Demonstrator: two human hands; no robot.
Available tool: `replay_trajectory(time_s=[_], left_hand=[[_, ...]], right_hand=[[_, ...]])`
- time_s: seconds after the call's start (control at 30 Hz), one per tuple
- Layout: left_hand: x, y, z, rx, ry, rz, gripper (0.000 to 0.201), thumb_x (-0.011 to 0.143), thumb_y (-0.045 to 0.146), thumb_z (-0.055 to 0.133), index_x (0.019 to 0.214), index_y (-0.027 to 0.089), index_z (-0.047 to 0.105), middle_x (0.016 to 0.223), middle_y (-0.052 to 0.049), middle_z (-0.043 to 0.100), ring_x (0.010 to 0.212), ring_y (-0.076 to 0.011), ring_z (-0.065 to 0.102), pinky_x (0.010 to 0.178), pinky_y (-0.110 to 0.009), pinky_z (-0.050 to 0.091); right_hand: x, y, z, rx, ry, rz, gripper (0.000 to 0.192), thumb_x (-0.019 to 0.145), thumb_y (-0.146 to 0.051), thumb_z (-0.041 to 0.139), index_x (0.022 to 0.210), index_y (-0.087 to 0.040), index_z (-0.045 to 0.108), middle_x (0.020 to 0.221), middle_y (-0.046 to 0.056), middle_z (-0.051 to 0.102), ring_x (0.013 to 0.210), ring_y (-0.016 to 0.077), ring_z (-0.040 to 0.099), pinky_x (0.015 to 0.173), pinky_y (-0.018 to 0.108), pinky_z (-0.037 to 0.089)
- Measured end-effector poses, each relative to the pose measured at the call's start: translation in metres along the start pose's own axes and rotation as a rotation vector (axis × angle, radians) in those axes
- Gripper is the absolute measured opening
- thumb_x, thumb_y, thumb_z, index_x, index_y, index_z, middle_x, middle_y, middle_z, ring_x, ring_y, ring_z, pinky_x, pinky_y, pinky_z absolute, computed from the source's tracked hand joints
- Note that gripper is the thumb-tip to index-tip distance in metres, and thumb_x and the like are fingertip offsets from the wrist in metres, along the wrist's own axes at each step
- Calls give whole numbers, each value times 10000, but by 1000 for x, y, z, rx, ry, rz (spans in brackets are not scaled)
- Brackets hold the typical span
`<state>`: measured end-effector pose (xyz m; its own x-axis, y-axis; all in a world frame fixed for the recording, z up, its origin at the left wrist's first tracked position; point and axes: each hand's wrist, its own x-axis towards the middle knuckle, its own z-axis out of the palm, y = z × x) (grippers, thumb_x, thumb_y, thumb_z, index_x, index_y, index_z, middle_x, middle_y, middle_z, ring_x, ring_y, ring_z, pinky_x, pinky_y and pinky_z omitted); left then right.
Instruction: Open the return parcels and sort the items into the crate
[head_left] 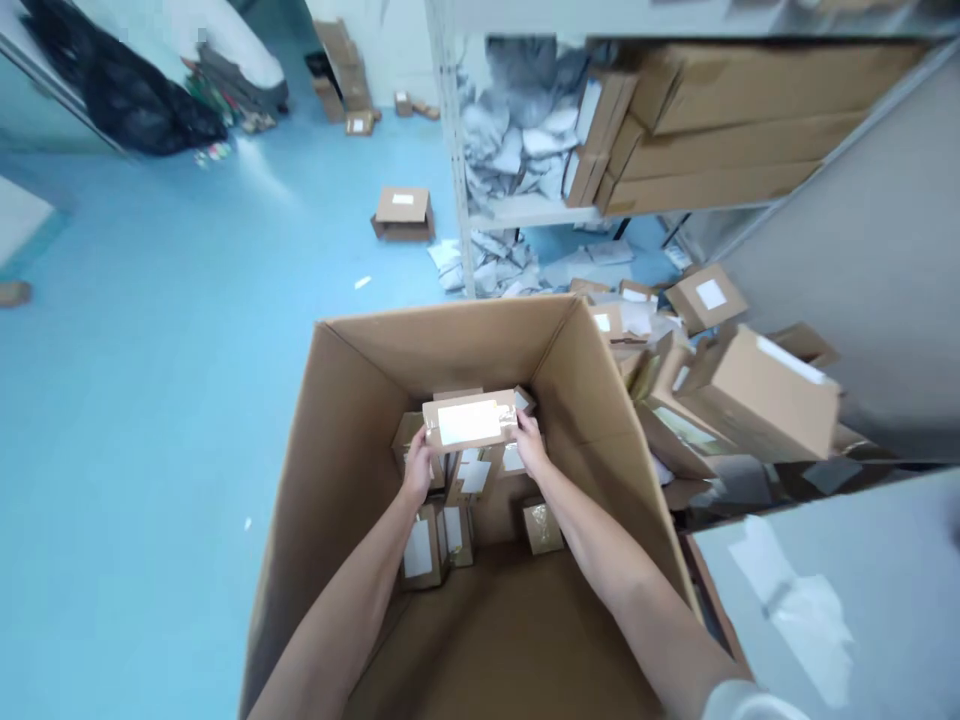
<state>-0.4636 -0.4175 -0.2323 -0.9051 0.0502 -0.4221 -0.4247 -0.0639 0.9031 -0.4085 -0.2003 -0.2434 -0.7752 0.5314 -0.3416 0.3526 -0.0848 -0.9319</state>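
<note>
Gripping a cardboard parcel (470, 421) by its two ends in the head view, the left hand (419, 466) sits at its eight o'clock and the right hand (529, 446) at its four o'clock, each clamped on the cardboard. The parcel is held level inside a tall, open carton (461, 345), nearer the far wall, its large white label facing up. Several small boxes lie below it: a labelled box (474, 475) just under its six o'clock, two narrow boxes (424, 548) side by side toward seven, and a taped box (542, 527) toward five, near the right forearm. Outside the carton, blue floor (165, 400) spreads at nine o'clock. A person in a white top (244, 50) bends beside a black bag (112, 85) toward eleven. A shelf (525, 211) stands at one o'clock, bearing grey packages (517, 130) and long boxes (757, 95); a jumbled pile of boxes (780, 390) fills three o'clock.
</note>
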Motion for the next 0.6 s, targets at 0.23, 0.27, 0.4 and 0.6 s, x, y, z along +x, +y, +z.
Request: replay_trajectory(time_s=[0.23, 0.27, 0.4, 0.6], left_hand=[[-148, 128, -3, 148, -161, 248, 604, 708, 212, 514, 1311, 186, 500, 1382, -50, 500, 1312, -253, 411, 1118, -376, 291], [-167, 141, -2, 166, -197, 279, 621, 715, 212, 510, 1335, 189, 477, 1402, -45, 479, 1323, -248, 396, 1127, -373, 275], [-230, 174, 11, 209, -333, 347, 637, 745, 206, 493, 1380, 210, 437, 1445, -12, 432, 1369, -234, 327, 1153, -348, 219], [-293, 180, 63, 202, -629, 361, 644, 805, 305, 516, 1426, 211, 374, 1478, -24, 384, 1382, -254, 304, 1152, -366, 225]], right_hand=[[-165, -129, -70, 22, 71, -80, 644, 664, -257, 535, 1307, -292, 546, 956, 16, 442, 1003, 197, 510, 1000, 336, 391], [-187, -140, -81, 31, 79, -101, 635, 670, -258, 542, 1304, -297, 547, 964, 17, 448, 1023, 199, 506, 1012, 343, 384], [-260, -166, -126, 76, 136, -184, 635, 683, -257, 564, 1316, -302, 533, 1104, 32, 491, 1170, 219, 464, 1071, 372, 345], [-338, -170, -199, 272, 234, -304, 695, 711, -324, 626, 1382, -271, 454, 1435, 16, 417, 1357, 255, 336, 1137, 407, 265]])
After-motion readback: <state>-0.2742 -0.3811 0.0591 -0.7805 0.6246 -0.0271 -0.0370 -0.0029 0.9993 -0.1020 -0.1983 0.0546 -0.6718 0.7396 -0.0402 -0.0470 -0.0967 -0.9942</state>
